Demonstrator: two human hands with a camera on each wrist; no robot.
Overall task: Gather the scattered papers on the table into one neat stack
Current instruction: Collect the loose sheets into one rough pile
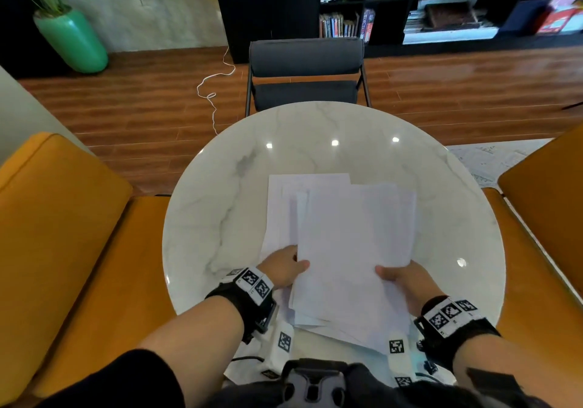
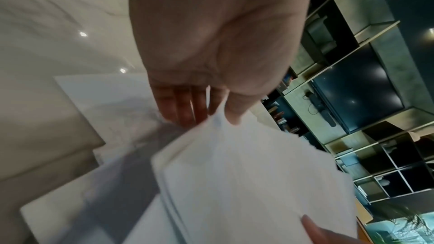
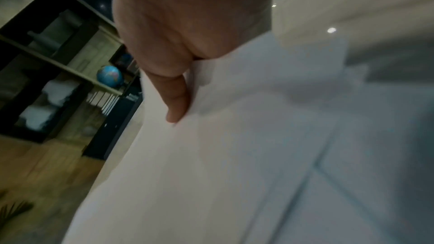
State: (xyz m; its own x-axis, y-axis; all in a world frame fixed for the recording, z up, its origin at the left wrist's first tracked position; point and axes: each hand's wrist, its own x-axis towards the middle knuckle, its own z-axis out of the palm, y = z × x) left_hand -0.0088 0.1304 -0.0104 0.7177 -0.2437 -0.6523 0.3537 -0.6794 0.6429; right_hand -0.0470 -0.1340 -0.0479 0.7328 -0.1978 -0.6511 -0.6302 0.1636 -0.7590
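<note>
A bundle of papers (image 1: 350, 249) is being held above the round marble table (image 1: 220, 186), pinched at its near edge by both hands. The left hand (image 1: 284, 268) is clamped on the left corner, thumb on top, fingers beneath; the right hand (image 1: 400, 281) is gripped likewise on the right side. More sheets (image 1: 280, 205) are seen lying flat underneath, fanned out to the left and not yet squared. For a tidy result, the held bundle should be lowered onto those sheets, all of it lifted together, and the edges tapped flush against the tabletop
</note>
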